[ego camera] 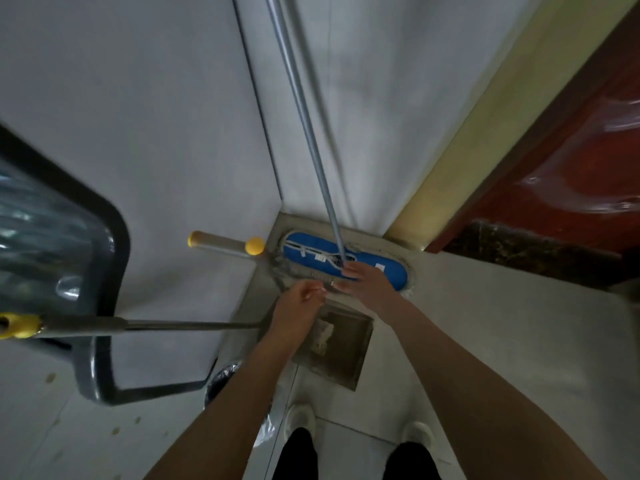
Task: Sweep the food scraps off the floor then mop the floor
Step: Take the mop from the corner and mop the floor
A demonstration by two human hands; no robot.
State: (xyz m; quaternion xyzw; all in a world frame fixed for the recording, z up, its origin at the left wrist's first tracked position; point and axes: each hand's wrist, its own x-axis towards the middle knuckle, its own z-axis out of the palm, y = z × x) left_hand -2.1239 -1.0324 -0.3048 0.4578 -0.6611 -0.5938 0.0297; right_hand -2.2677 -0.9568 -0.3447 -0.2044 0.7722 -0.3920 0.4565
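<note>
The mop [367,268] leans in the corner [282,206], head down. The right hand [363,284] seems to grip the base of the pole [311,133]. The left hand [299,301], just beside the mop, curls on something I cannot tell. A careless tug could topple the pole.

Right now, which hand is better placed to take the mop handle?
Right. The right hand is at the foot of the mop handle, where it joins the blue mop head. The left hand sits lower, off the handle.
</note>
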